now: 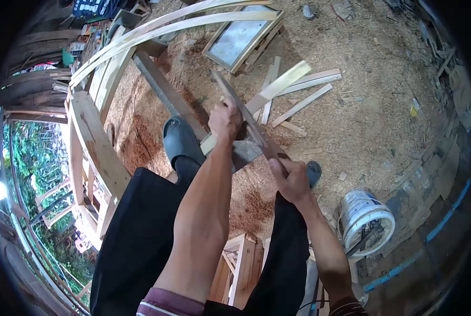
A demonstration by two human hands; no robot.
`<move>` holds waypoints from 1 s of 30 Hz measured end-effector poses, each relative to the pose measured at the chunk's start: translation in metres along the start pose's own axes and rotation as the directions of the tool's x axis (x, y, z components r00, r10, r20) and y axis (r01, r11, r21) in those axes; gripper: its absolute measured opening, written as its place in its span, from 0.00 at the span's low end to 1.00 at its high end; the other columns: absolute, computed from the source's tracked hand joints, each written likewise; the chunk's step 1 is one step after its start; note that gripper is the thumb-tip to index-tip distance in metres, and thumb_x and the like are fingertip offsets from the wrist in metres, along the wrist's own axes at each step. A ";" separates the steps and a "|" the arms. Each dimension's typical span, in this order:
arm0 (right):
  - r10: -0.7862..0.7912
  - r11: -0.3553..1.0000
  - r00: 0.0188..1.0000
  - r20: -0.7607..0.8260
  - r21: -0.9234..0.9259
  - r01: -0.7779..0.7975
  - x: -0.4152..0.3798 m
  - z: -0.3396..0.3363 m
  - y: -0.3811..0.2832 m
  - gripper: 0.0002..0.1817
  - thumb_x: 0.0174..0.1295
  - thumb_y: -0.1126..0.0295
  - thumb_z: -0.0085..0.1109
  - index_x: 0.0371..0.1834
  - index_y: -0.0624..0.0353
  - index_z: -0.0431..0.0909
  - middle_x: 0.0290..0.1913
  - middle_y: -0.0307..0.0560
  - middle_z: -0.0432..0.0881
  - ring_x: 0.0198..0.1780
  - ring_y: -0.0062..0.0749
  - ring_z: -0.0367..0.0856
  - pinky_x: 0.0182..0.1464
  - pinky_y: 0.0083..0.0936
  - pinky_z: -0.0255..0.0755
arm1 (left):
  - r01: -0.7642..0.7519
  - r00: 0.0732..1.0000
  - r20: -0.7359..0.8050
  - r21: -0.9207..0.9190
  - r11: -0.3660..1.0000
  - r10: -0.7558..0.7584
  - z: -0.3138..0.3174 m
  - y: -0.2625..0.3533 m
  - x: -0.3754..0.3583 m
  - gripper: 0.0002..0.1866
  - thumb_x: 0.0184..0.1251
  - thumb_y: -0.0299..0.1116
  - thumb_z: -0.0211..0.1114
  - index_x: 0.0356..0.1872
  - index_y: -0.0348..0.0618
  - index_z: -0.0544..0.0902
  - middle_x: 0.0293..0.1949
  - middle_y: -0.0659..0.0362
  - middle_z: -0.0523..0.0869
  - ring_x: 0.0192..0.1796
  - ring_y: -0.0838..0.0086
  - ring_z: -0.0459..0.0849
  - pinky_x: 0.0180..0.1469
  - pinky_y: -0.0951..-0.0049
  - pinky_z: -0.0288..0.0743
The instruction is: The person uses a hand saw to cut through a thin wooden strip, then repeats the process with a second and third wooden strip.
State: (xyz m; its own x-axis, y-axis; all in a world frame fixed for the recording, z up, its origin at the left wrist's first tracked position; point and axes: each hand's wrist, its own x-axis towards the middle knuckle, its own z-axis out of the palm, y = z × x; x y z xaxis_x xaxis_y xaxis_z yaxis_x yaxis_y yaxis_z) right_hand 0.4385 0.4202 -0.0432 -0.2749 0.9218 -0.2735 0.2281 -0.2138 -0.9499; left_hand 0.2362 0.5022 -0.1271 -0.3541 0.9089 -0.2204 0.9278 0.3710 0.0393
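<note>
My right hand (292, 181) is closed around the grip end of a hand saw (254, 127). The saw's long, narrow blade runs up and away to the left, crossing a pale wooden strip (280, 86). Closed over that strip, just left of the blade, is my left hand (225, 121); its fingers are partly hidden. The strip lies across a long wooden beam (164, 87), and its near end shows below my left wrist. My left foot, in a dark rubber clog (181, 141), rests on the beam. Where the blade meets the strip, the contact is hard to make out.
Several cut wooden strips (304, 102) lie on the sawdust-covered floor (372, 100). A framed glass panel (240, 36) stands beyond them. Long curved boards (167, 32) arch at the left. At the right is a white bucket (370, 224) with tools inside.
</note>
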 end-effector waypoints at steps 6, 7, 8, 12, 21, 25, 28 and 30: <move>0.142 0.990 0.989 -0.051 0.011 -0.142 -0.106 -0.028 0.058 0.20 0.64 0.64 0.53 0.16 0.64 0.71 0.12 0.50 0.65 0.13 0.37 0.66 0.19 0.30 0.56 | 0.221 0.974 -0.002 -0.169 0.960 -0.225 0.021 0.001 0.012 0.23 0.63 0.44 0.45 0.31 0.38 0.84 0.37 0.40 0.84 0.42 0.45 0.83 0.47 0.55 0.76; 0.111 0.994 0.992 -0.053 0.021 -0.110 -0.125 -0.041 0.062 0.19 0.63 0.66 0.53 0.15 0.64 0.70 0.11 0.49 0.64 0.13 0.35 0.66 0.19 0.29 0.55 | 0.209 0.976 -0.034 -0.135 0.969 -0.215 0.025 -0.004 0.010 0.23 0.63 0.44 0.45 0.31 0.37 0.84 0.37 0.40 0.84 0.42 0.45 0.83 0.48 0.55 0.76; 0.102 0.995 0.994 -0.030 0.009 -0.101 -0.121 -0.044 0.060 0.19 0.63 0.66 0.53 0.15 0.64 0.70 0.11 0.49 0.64 0.13 0.35 0.66 0.19 0.29 0.55 | 0.233 0.970 -0.038 -0.144 0.962 -0.241 0.019 -0.003 0.008 0.23 0.63 0.44 0.45 0.31 0.37 0.84 0.37 0.40 0.84 0.42 0.45 0.83 0.48 0.55 0.76; 0.114 0.984 0.989 -0.095 -0.124 -0.125 -0.081 -0.031 0.035 0.20 0.64 0.64 0.53 0.16 0.65 0.72 0.11 0.51 0.64 0.12 0.41 0.68 0.19 0.31 0.57 | 0.350 0.934 0.032 -0.283 0.893 -0.356 -0.016 0.022 -0.003 0.23 0.64 0.43 0.44 0.29 0.37 0.84 0.35 0.42 0.85 0.39 0.47 0.84 0.46 0.55 0.76; 0.005 0.991 1.000 -0.026 -0.137 -0.008 -0.067 -0.023 0.045 0.21 0.65 0.63 0.53 0.16 0.65 0.72 0.12 0.51 0.64 0.13 0.38 0.68 0.20 0.32 0.59 | 0.358 0.931 0.043 -0.304 0.883 -0.363 -0.010 0.017 -0.002 0.24 0.63 0.43 0.44 0.31 0.35 0.85 0.34 0.39 0.84 0.40 0.49 0.85 0.47 0.56 0.76; 0.090 0.995 0.995 -0.033 -0.049 -0.092 -0.079 -0.026 0.043 0.22 0.66 0.63 0.53 0.16 0.65 0.70 0.12 0.50 0.63 0.13 0.33 0.65 0.20 0.32 0.56 | 0.366 0.931 0.093 -0.271 0.890 -0.354 -0.015 0.018 -0.005 0.23 0.63 0.45 0.44 0.35 0.37 0.84 0.36 0.38 0.84 0.42 0.45 0.83 0.50 0.54 0.75; 0.007 0.982 0.996 -0.093 -0.185 -0.024 0.007 0.013 0.043 0.22 0.66 0.63 0.53 0.16 0.67 0.71 0.12 0.54 0.64 0.13 0.35 0.64 0.20 0.34 0.56 | 0.389 0.920 0.104 -0.340 0.856 -0.377 -0.023 0.023 0.000 0.24 0.64 0.45 0.44 0.36 0.37 0.84 0.37 0.37 0.83 0.43 0.44 0.83 0.51 0.54 0.74; 0.004 0.986 0.996 -0.087 -0.164 -0.018 0.031 0.017 0.024 0.22 0.66 0.63 0.54 0.16 0.68 0.72 0.12 0.55 0.63 0.13 0.35 0.64 0.20 0.34 0.57 | 0.344 0.936 0.040 -0.328 0.880 -0.350 -0.021 0.020 -0.001 0.22 0.63 0.44 0.46 0.31 0.37 0.84 0.34 0.39 0.84 0.39 0.47 0.84 0.47 0.55 0.76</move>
State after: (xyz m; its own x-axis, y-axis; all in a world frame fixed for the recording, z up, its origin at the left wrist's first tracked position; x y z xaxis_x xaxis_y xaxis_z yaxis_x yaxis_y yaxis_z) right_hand 0.4197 0.4386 -0.0772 -0.1921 0.9454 -0.2633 0.3835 -0.1747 -0.9069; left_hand 0.2524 0.5123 -0.1061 -0.6517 0.7129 -0.2589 0.6565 0.7012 0.2782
